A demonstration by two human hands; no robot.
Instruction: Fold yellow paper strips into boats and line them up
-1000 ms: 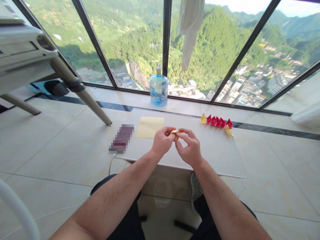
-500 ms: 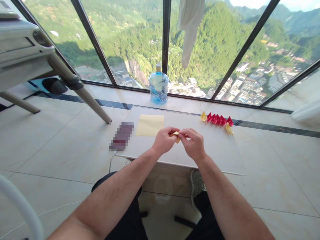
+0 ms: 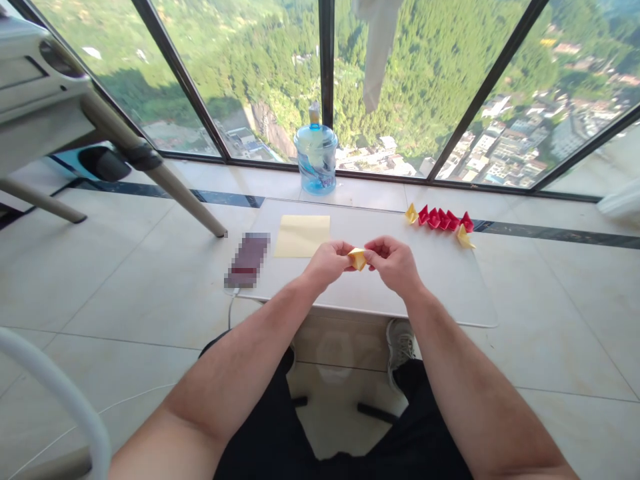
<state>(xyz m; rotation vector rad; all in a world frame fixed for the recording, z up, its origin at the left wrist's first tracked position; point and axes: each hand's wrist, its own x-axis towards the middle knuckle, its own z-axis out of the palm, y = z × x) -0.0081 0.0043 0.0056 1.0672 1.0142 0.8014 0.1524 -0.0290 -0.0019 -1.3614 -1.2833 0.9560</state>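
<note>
Between my two hands, above the low white table, is a small yellow folded paper boat. My left hand pinches its left end, and my right hand pinches its right end. A flat sheet of yellow paper lies on the table just beyond my left hand. Toward the table's far right stand several red paper boats in a row, with one yellow paper boat at the row's left end and another yellow paper boat in front of its right end.
A pixelated phone-like object with a white cable lies at the table's left edge. Behind the table, a blue water jug stands by the window. A metal-legged piece of furniture is at left, and a white curved tube at lower left.
The yellow paper was mostly hidden in my fingers and now shows as an opened boat shape. My hands have moved slightly apart. The view has tilted down a little.
</note>
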